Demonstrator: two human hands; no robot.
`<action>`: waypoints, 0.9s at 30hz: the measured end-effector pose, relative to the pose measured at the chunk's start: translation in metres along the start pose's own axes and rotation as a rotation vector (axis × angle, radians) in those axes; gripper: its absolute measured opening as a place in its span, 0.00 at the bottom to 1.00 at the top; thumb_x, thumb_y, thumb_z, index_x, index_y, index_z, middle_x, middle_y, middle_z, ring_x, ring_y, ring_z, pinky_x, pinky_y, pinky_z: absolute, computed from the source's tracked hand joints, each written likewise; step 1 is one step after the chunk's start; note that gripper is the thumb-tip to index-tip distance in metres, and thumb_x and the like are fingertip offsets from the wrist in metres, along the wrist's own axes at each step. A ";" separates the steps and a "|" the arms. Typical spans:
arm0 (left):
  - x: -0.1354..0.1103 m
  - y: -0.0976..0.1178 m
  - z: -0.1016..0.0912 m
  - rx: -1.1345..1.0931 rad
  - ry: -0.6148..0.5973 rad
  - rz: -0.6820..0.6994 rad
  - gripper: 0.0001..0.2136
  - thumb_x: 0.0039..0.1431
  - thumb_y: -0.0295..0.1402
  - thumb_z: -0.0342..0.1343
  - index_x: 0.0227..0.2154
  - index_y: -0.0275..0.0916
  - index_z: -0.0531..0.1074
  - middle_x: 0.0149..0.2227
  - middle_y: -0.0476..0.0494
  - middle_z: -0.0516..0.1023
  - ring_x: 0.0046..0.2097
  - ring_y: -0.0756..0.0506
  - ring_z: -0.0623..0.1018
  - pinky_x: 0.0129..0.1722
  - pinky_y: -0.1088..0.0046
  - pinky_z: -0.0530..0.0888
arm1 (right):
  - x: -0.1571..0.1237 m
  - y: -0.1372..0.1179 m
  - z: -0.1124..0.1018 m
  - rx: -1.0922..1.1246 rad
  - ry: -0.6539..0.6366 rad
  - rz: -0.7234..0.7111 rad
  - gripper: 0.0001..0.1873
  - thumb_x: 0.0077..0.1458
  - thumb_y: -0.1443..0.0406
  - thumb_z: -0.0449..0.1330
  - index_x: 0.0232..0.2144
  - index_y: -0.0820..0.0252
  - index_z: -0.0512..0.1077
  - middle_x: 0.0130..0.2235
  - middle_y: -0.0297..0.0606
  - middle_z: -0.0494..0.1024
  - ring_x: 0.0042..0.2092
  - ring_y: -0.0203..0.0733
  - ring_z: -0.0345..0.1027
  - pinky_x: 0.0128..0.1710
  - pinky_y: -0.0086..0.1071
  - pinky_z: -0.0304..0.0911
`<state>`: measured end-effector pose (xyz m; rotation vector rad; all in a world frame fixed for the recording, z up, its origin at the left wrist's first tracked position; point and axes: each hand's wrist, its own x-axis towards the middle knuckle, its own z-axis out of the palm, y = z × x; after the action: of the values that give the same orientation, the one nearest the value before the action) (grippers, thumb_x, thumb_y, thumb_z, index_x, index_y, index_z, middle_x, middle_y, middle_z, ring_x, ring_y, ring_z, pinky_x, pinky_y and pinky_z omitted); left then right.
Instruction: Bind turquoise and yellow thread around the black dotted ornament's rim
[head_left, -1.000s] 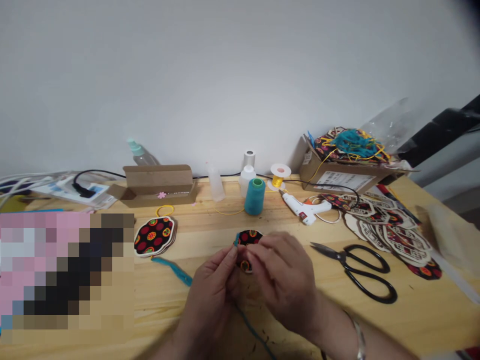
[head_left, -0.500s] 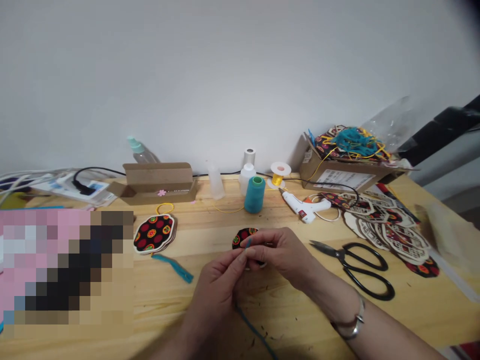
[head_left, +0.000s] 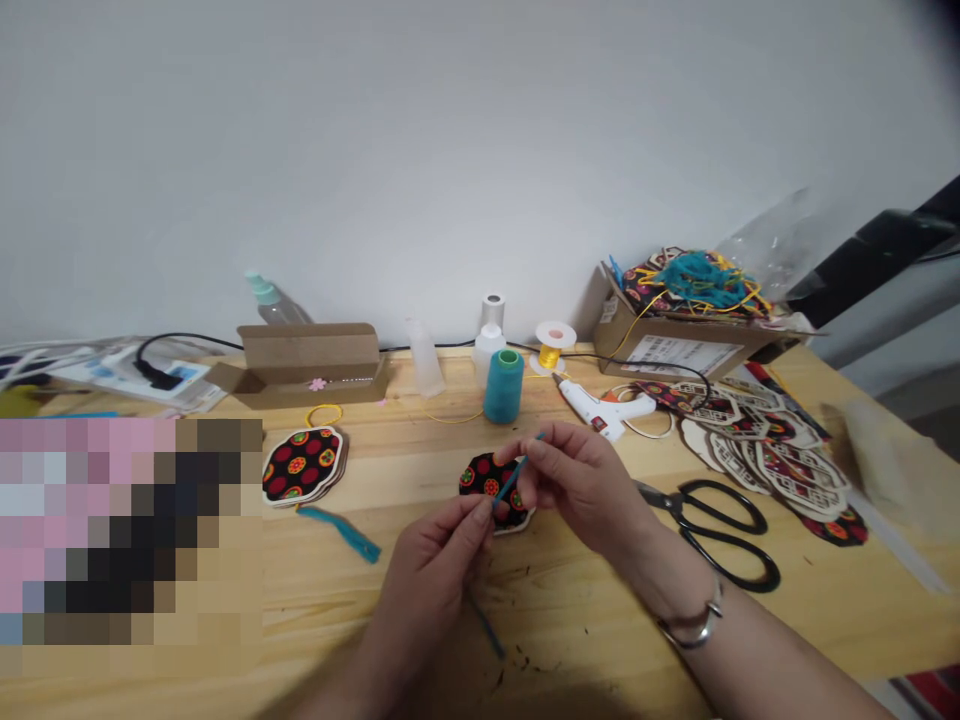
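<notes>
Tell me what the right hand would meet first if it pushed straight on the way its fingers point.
Its fingers point left. The right hand, pinching the teal cord over the patterned patch, would likely reach the stack of patterned pieces first, though depth is unclear.

Between my fingertips, a matt teal cord of woven fibre crosses a printed cloth patch with a pale, stiff edge. Under them I see the table, pale wood with a visible grain. To the right of my fingers, the scissors have dull metal blades and glossy black handles. Beyond them lie a white plastic glue gun and a matt cardboard box.
</notes>
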<state>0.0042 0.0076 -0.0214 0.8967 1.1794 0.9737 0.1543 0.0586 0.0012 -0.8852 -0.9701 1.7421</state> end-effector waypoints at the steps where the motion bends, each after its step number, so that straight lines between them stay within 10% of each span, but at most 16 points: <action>1: -0.001 0.001 0.000 0.066 0.024 0.040 0.08 0.53 0.37 0.54 0.29 0.40 0.76 0.20 0.53 0.67 0.26 0.51 0.64 0.26 0.77 0.61 | -0.001 -0.002 -0.001 0.056 -0.040 -0.026 0.08 0.50 0.63 0.59 0.25 0.64 0.69 0.22 0.34 0.75 0.20 0.29 0.66 0.17 0.20 0.55; 7: -0.002 0.003 -0.002 0.331 0.142 0.199 0.09 0.56 0.36 0.50 0.33 0.41 0.75 0.29 0.48 0.74 0.36 0.45 0.71 0.37 0.72 0.65 | -0.004 -0.019 -0.007 0.184 -0.029 -0.234 0.07 0.51 0.65 0.59 0.25 0.62 0.66 0.26 0.32 0.75 0.25 0.31 0.70 0.22 0.20 0.63; 13: -0.011 0.005 0.000 0.338 0.554 0.616 0.13 0.53 0.32 0.54 0.43 0.45 0.68 0.47 0.45 0.67 0.47 0.44 0.66 0.43 0.71 0.62 | -0.006 -0.024 -0.007 0.121 -0.019 -0.370 0.05 0.54 0.66 0.57 0.27 0.61 0.66 0.29 0.32 0.76 0.27 0.32 0.72 0.26 0.25 0.66; 17: -0.017 0.003 0.002 0.150 0.039 0.136 0.17 0.56 0.41 0.50 0.17 0.38 0.71 0.14 0.50 0.64 0.19 0.51 0.64 0.20 0.75 0.59 | -0.015 -0.017 0.000 -0.039 -0.079 -0.419 0.04 0.55 0.69 0.54 0.28 0.60 0.65 0.30 0.34 0.76 0.30 0.37 0.73 0.29 0.32 0.68; 20: -0.014 0.002 0.006 -0.232 -0.210 -0.200 0.20 0.55 0.45 0.48 0.23 0.35 0.76 0.19 0.44 0.73 0.19 0.49 0.69 0.17 0.76 0.59 | -0.024 -0.013 0.005 -0.243 -0.225 -0.395 0.04 0.55 0.71 0.54 0.29 0.61 0.66 0.31 0.36 0.76 0.31 0.38 0.72 0.30 0.33 0.67; 27: -0.006 0.005 0.009 -0.540 -0.100 -0.219 0.06 0.48 0.32 0.60 0.22 0.33 0.77 0.20 0.45 0.76 0.25 0.49 0.73 0.27 0.76 0.68 | -0.033 -0.018 0.008 -0.971 -0.697 -0.270 0.07 0.51 0.73 0.56 0.30 0.63 0.73 0.30 0.34 0.78 0.33 0.33 0.69 0.33 0.24 0.61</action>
<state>0.0119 0.0033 -0.0139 0.3723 0.8449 0.9866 0.1644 0.0306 0.0259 -0.6324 -2.3873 1.3005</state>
